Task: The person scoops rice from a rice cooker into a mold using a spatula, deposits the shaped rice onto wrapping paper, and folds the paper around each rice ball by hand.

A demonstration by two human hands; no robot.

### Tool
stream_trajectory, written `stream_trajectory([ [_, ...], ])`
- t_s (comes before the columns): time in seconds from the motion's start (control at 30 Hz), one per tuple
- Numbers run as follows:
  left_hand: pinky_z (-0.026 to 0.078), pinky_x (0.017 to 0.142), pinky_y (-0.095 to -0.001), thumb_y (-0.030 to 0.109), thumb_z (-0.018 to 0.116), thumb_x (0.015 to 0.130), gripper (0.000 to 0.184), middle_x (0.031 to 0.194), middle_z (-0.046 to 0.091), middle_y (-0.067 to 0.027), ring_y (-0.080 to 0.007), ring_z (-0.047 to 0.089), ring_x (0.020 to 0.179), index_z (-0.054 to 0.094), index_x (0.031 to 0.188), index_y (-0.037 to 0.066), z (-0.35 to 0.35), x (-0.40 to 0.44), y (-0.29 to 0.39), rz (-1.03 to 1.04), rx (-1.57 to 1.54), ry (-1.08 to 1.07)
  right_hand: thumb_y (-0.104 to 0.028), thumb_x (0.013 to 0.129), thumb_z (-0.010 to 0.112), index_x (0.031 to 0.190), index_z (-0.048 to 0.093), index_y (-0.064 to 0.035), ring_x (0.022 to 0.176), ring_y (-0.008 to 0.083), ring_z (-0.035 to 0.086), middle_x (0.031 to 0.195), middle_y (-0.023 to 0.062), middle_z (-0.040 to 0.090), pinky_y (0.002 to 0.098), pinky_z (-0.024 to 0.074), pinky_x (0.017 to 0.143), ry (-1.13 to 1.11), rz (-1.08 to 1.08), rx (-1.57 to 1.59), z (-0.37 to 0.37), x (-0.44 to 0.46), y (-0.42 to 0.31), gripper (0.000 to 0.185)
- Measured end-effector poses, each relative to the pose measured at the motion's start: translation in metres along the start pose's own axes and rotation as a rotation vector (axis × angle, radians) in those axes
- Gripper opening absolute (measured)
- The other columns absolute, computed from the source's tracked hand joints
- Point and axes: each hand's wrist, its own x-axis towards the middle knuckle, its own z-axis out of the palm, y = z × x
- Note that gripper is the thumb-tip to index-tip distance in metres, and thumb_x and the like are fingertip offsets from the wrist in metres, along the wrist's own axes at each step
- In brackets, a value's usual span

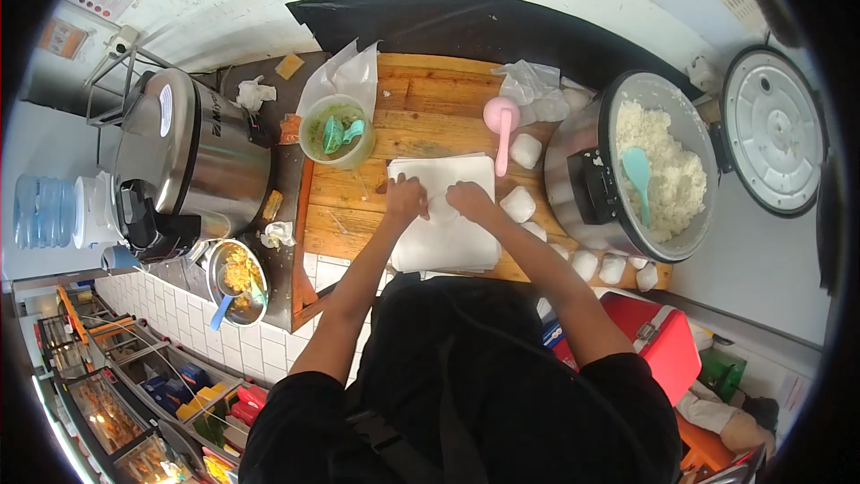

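Note:
A stack of white paper sheets [445, 246] lies on the wooden table before me. My left hand [408, 198] rests on the upper left of the stack, its fingers bent; anything beneath them is hidden. At the upper right of the same sheets is my right hand [468, 200], with fingers curled together at the paper. Between the two hands the top sheet bears a pale patch too faint to make out. A pink scoop [503, 130] lies right of the stack, beside several white wrapped bundles [519, 204].
An open cooker [587, 184] of white rice [672, 170] holds a turquoise paddle [637, 181] at right. A tub [337, 130] with green contents stands upper left. Further left are a closed steel cooker [219, 157] and a bowl [261, 305] of yellow food. Another person's leg [743, 435] shows lower right.

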Motion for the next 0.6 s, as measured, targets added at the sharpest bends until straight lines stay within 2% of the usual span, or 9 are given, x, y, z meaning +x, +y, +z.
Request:
stream_trajectory([
  [0.07,0.045,0.082,-0.0404,0.023,0.091,0.045,0.053,0.099,0.064,-0.0027,-0.0269,0.057,0.102,0.068,0.092,0.016,0.001,0.017,0.001,0.064,-0.123,-0.008,-0.013,0.084,0.059,0.074,0.064,-0.0024,0.086,0.0319,0.066,0.080,0.0182,0.063,0.0436,0.0520,0.078,0.105,0.108,0.000,0.024,-0.009,-0.017,0.016],
  [0.1,0.047,0.083,-0.0427,0.011,0.090,0.048,0.052,0.100,0.063,-0.0062,-0.0292,0.058,0.103,0.064,0.093,0.013,0.003,0.025,0.000,0.159,-0.185,-0.079,-0.010,0.087,0.055,0.089,0.065,0.0006,0.087,0.0335,0.065,0.083,0.0188,0.063,0.0426,0.0523,0.077,0.037,0.192,0.025,0.016,-0.022,-0.025,0.015],
  [0.13,0.047,0.083,-0.0427,0.011,0.090,0.048,0.052,0.100,0.063,-0.0062,-0.0292,0.058,0.103,0.064,0.093,0.013,0.014,0.031,-0.003,0.168,-0.178,-0.076,-0.010,0.087,0.055,0.089,0.065,0.0006,0.087,0.0335,0.065,0.083,0.0188,0.063,0.0426,0.0523,0.077,0.045,0.200,0.023,0.025,-0.028,-0.029,0.015],
  [0.23,0.050,0.080,-0.0446,-0.007,0.077,0.066,0.046,0.098,0.061,-0.0110,-0.0333,0.060,0.093,0.047,0.098,0.006,0.023,0.028,-0.005,0.406,-0.602,-0.205,-0.016,0.094,0.052,0.113,0.062,0.0014,0.090,0.0332,0.062,0.092,0.0182,0.065,0.0422,0.0508,0.081,0.701,0.587,0.530,0.044,-0.040,-0.055,0.027],
  [0.33,0.050,0.076,-0.0385,-0.007,0.072,0.072,0.042,0.093,0.059,-0.0085,-0.0259,0.060,0.088,0.045,0.102,0.007,0.011,0.013,0.011,0.366,-0.789,-0.250,-0.024,0.097,0.051,0.107,0.062,0.0012,0.087,0.0264,0.062,0.091,0.0128,0.065,0.0387,0.0505,0.079,1.013,0.540,0.961,0.060,-0.034,-0.056,0.029],
  [0.37,0.049,0.074,-0.0333,-0.006,0.070,0.077,0.039,0.089,0.058,-0.0062,-0.0186,0.059,0.086,0.046,0.104,0.007,0.004,0.007,0.018,0.426,-0.808,-0.173,-0.024,0.097,0.051,0.107,0.062,0.0012,0.087,0.0264,0.062,0.091,0.0128,0.065,0.0387,0.0505,0.079,1.029,0.551,0.964,0.062,-0.034,-0.050,0.029],
  [0.47,0.048,0.074,-0.0325,0.000,0.075,0.076,0.037,0.087,0.059,-0.0051,-0.0165,0.057,0.084,0.054,0.105,0.007,-0.032,0.005,0.050,0.478,-0.927,-0.208,-0.034,0.098,0.049,0.099,0.062,-0.0018,0.083,0.0214,0.062,0.089,0.0075,0.064,0.0336,0.0505,0.073,0.953,0.607,1.295,0.063,-0.040,-0.036,0.035],
  [0.5,0.048,0.075,-0.0325,0.004,0.078,0.075,0.035,0.086,0.060,-0.0045,-0.0161,0.056,0.082,0.060,0.105,0.007,-0.046,0.004,0.062,0.453,-0.983,-0.225,-0.038,0.097,0.048,0.096,0.061,-0.0036,0.081,0.0214,0.062,0.089,0.0073,0.063,0.0327,0.0501,0.071,0.884,0.600,1.798,0.061,-0.045,-0.034,0.037],
  [0.6,0.047,0.077,-0.0335,0.009,0.081,0.071,0.024,0.089,0.064,-0.0044,-0.0192,0.056,0.084,0.073,0.094,0.010,-0.081,0.009,0.107,0.672,-0.958,-0.056,-0.048,0.094,0.048,0.092,0.060,-0.0073,0.081,0.0218,0.063,0.090,0.0077,0.064,0.0341,0.0518,0.073,0.754,0.325,2.562,0.025,-0.088,-0.026,0.043],
])
